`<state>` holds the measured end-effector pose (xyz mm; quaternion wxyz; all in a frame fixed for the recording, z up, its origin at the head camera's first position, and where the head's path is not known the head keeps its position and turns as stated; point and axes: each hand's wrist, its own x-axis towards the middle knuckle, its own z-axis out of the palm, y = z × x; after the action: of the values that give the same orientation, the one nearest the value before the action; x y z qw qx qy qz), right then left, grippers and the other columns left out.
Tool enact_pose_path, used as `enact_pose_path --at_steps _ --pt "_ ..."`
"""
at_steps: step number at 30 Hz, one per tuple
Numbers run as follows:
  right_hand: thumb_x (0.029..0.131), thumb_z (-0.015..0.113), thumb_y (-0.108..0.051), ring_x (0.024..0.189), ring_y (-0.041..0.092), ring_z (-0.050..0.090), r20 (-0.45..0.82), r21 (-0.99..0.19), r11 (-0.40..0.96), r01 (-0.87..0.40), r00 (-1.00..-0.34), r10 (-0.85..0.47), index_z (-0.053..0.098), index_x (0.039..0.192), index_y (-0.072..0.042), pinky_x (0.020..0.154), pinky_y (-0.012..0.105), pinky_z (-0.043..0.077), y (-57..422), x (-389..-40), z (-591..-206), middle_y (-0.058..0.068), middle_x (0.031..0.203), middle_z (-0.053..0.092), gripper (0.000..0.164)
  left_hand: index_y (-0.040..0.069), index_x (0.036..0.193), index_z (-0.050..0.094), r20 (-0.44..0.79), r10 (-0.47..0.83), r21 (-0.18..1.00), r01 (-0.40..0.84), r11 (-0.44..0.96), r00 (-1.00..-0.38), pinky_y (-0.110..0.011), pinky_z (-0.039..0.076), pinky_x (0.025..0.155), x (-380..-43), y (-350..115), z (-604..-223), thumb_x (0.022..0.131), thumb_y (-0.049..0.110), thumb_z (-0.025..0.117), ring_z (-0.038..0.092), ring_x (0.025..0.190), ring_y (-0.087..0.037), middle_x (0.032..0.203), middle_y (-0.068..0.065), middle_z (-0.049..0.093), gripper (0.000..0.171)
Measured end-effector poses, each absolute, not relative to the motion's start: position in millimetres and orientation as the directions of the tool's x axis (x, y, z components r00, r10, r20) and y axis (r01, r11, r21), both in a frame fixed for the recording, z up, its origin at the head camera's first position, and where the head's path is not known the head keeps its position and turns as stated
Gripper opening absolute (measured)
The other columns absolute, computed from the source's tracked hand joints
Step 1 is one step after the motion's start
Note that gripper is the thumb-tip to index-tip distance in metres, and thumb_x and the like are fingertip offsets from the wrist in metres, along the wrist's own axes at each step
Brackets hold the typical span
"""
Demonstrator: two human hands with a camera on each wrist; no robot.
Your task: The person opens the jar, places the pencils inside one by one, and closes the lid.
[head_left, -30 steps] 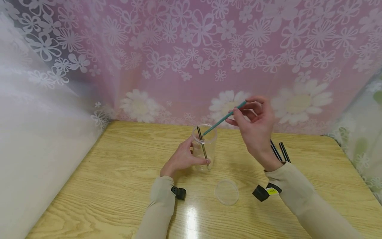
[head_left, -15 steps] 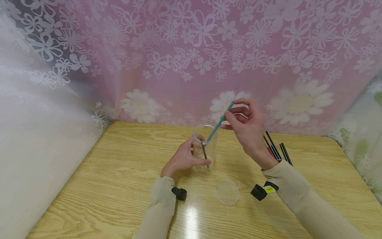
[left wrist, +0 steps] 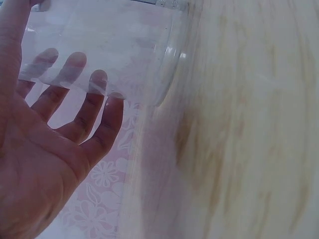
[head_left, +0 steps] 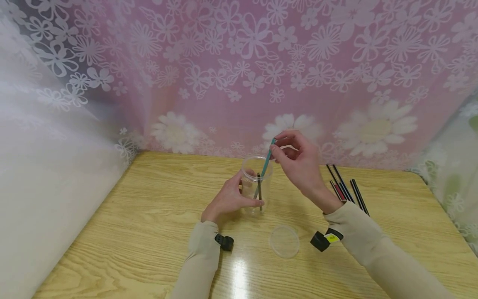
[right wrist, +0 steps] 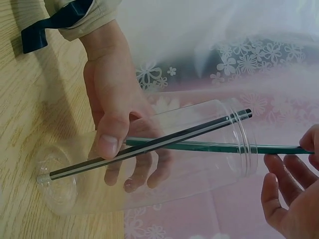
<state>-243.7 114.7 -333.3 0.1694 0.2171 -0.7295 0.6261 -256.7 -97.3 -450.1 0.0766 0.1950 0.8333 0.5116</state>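
In the head view my left hand point(head_left: 229, 197) grips a clear plastic jar point(head_left: 247, 189), thumb on the near side. The jar stands upright with its mouth uncovered. Inside leans a dark striped pencil point(right wrist: 184, 134). My right hand point(head_left: 298, 162) pinches a teal pencil point(head_left: 266, 165) near its upper end, and the lower part is inside the jar. The right wrist view shows the teal pencil point(right wrist: 209, 147) crossing the striped one, its lower end above the jar's bottom. The left wrist view shows my left fingers point(left wrist: 107, 122) spread around the jar's wall.
A clear round lid point(head_left: 284, 241) lies on the wooden table point(head_left: 149, 249) in front of the jar. Several dark pencils point(head_left: 359, 195), with a red one point(head_left: 339, 191) among them, lie beyond my right wrist. A flowered pink curtain point(head_left: 224, 104) hangs behind the table.
My right hand has moved left and down, tilting the teal pencil steeper and lowering it deeper into the jar. The striped pencil has shifted to stand more upright. The left hand stays put.
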Motion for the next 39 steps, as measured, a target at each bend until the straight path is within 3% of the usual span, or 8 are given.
enact_pose_path --at_steps 9,13,18,25,39 --pt "0.098 0.068 -0.009 0.091 0.005 0.068 0.487 -0.808 0.283 -0.516 -0.856 -0.171 0.063 0.117 -0.003 0.080 0.020 0.055 114 -243 -339 0.013 0.104 0.072 0.020 0.041 0.132 0.050 0.078 0.403 0.881 0.253 0.400 -0.912 -0.043 0.051 0.091 -257 -97 -450 0.075 0.042 0.091 0.058 0.120 -0.027 0.133 0.013 0.060 0.071" --pt "0.099 0.068 -0.012 0.095 0.006 0.067 0.476 -0.782 0.353 -0.514 -0.858 -0.194 0.064 0.115 -0.005 0.083 0.022 0.054 114 -241 -342 0.010 0.108 0.071 0.018 0.041 0.133 0.049 0.078 0.403 0.880 0.253 0.401 -0.912 -0.044 0.051 0.092 -258 -98 -451 0.075 0.042 0.091 0.058 0.121 -0.028 0.134 0.005 0.062 0.071" --pt "0.098 0.069 -0.015 0.097 0.015 0.069 0.453 -0.760 0.393 -0.518 -0.855 -0.252 0.067 0.113 -0.010 0.088 0.036 0.057 115 -239 -345 0.004 0.106 0.074 0.016 0.041 0.134 0.049 0.071 0.408 0.881 0.250 0.403 -0.910 -0.045 0.051 0.092 -258 -98 -451 0.076 0.042 0.090 0.058 0.120 -0.029 0.138 -0.007 0.061 0.072" --pt "0.099 0.069 -0.018 0.100 0.018 0.069 0.433 -0.701 0.458 -0.546 -0.837 -0.335 0.068 0.111 -0.016 0.093 0.051 0.055 115 -239 -349 0.001 0.102 0.074 0.013 0.042 0.134 0.048 0.054 0.405 0.882 0.234 0.409 -0.913 -0.045 0.051 0.091 -258 -98 -451 0.076 0.044 0.090 0.057 0.120 -0.030 0.137 -0.009 0.060 0.071" --pt "0.099 0.067 -0.019 0.100 0.020 0.069 0.309 -0.638 0.564 -0.525 -0.845 -0.437 0.071 0.106 -0.016 0.096 0.052 0.052 117 -239 -340 -0.001 0.099 0.074 0.009 0.041 0.133 0.049 0.061 0.399 0.879 0.239 0.413 -0.915 -0.045 0.049 0.094 -257 -98 -452 0.077 0.044 0.090 0.056 0.121 -0.029 0.141 -0.005 0.058 0.070"
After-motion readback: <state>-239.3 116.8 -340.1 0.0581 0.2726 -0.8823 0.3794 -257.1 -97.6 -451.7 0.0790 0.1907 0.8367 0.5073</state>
